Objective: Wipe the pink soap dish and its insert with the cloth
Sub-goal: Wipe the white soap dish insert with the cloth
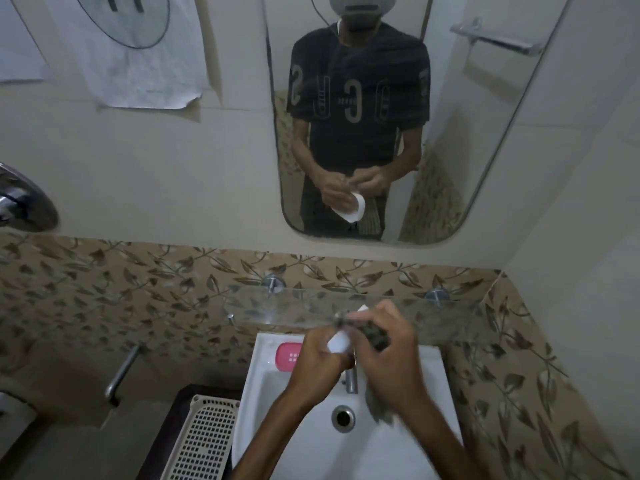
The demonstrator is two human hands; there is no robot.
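Head view: left hand [320,356] grips the white insert [341,342] over the sink [408,441], near its back edge. Right hand [388,351] is bunched round the dark cloth [375,336], rubbing it. The pink soap dish [289,356] waits at the sink's back-left corner. Risk as I see it: a wet insert slipping into the basin, or an elbow nudging the dish off.

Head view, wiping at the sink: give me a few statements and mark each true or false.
1. The left hand holds a white piece. True.
2. The cloth is in the right hand. True.
3. The pink piece is being held. False: it lies on the sink rim.
4. The cloth lies by the drain. False: the right hand grips it.
5. A mirror hangs above the sink. True.
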